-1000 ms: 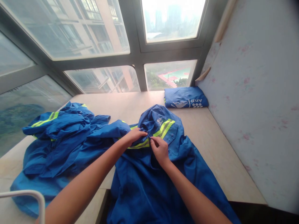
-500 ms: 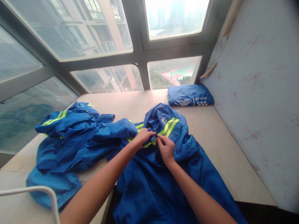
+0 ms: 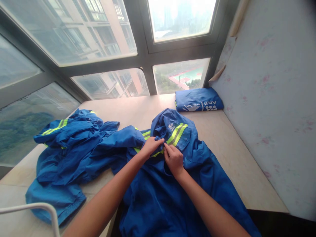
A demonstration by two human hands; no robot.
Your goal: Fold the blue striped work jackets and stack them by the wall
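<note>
Ledge (image 3: pixel 234 148) carries a spread blue jacket (image 3: pixel 153 197) whose overhanging lower end could drag it off if the grip slackens. Counted: one jacket, one crumpled heap (image 3: pixel 74 154) at left, one folded bundle (image 3: pixel 197 98) beyond, two hands; left hand (image 3: pixel 150 146) and right hand (image 3: pixel 174 159) pinch the jacket's front.

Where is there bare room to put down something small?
Bare ledge shows along the window, left of the folded garment, and at right, between the front garment and the wall. Crowded: the centre, where the left hand and right hand hold the front garment, and the left, under the crumpled garment.
</note>
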